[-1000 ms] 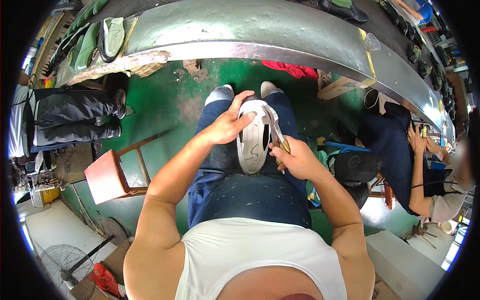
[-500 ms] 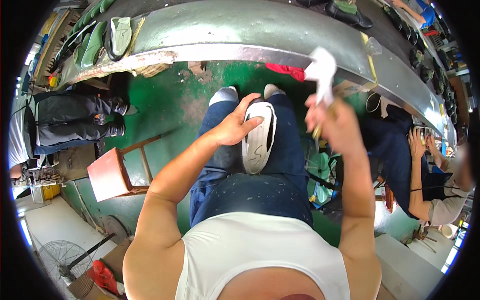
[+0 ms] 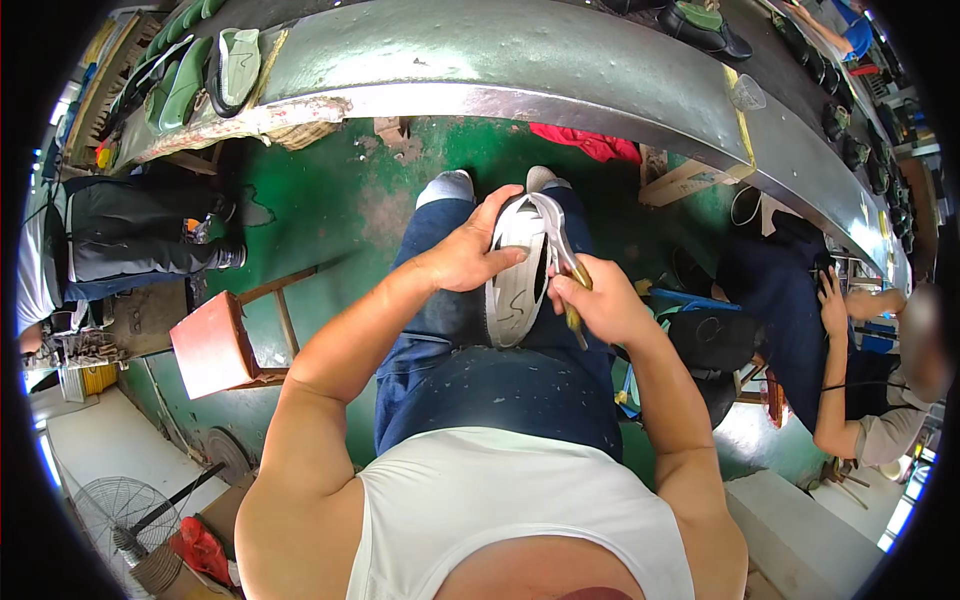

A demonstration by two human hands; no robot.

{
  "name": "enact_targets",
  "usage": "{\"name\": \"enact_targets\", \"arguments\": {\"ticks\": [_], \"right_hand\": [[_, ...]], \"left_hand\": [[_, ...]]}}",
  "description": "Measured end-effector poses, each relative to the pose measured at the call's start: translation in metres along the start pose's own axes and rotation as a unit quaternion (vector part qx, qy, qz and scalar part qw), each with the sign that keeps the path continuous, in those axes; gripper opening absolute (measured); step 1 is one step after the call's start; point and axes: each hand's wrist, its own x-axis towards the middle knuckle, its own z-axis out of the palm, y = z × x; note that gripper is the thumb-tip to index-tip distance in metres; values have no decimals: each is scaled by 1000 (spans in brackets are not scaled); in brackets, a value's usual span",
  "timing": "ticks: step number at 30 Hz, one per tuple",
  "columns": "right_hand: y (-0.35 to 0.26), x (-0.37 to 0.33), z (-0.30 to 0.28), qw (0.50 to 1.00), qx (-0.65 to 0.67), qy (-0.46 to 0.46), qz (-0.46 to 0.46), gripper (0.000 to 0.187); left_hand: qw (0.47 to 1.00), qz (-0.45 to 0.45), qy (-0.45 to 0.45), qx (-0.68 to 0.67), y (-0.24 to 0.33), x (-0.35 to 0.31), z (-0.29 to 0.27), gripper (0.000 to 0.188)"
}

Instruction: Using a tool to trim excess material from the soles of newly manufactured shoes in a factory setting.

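A shoe (image 3: 514,300) lies sole-up across my thighs, its pale insole face marked with a dark squiggle and its edge rough and white. My left hand (image 3: 470,252) is closed around the toe end from the left, thumb pressed on the sole and fingers over the far end. In my right hand (image 3: 600,300) is a pair of metal pincers (image 3: 556,226) with yellowish handles. The pincers' head rests against the shoe's upper right rim near the toe; exactly what the jaws grip there is too small to tell.
A metal-topped bench (image 3: 480,50) curves across the far side, with green-and-black shoe parts (image 3: 185,85) at its left. A reddish stool (image 3: 215,345) stands on my left. One co-worker (image 3: 140,230) is at left, another (image 3: 870,390) sits at right. A fan (image 3: 125,515) is lower left.
My right hand has come down and left from a raised, blurred position beside the bench, bringing the pincers' head onto the shoe's toe rim. My left hand and the shoe have hardly moved.
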Motion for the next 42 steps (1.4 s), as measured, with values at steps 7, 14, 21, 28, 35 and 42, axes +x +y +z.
{"name": "enact_targets", "arguments": {"ticks": [7,14,21,28,35,42], "right_hand": [[8,2,19,983,169,-19,62,29],[4,10,8,988,126,-33,82,23],[44,32,25,920,-325,166,-145,21],[17,4,27,893,-418,134,-105,18],[-2,-31,-2,939,-333,-6,-83,23],[6,-17,17,960,12,167,-226,33]], "left_hand": [[994,-24,56,-88,0,-3,-5,64],[988,-15,96,-118,-11,3,3,46],[976,16,137,-167,-28,3,1,45],[968,53,134,-206,-12,-7,-1,40],[945,-23,215,-246,3,-1,11,34],[979,179,85,-45,44,-59,34,73]]}}
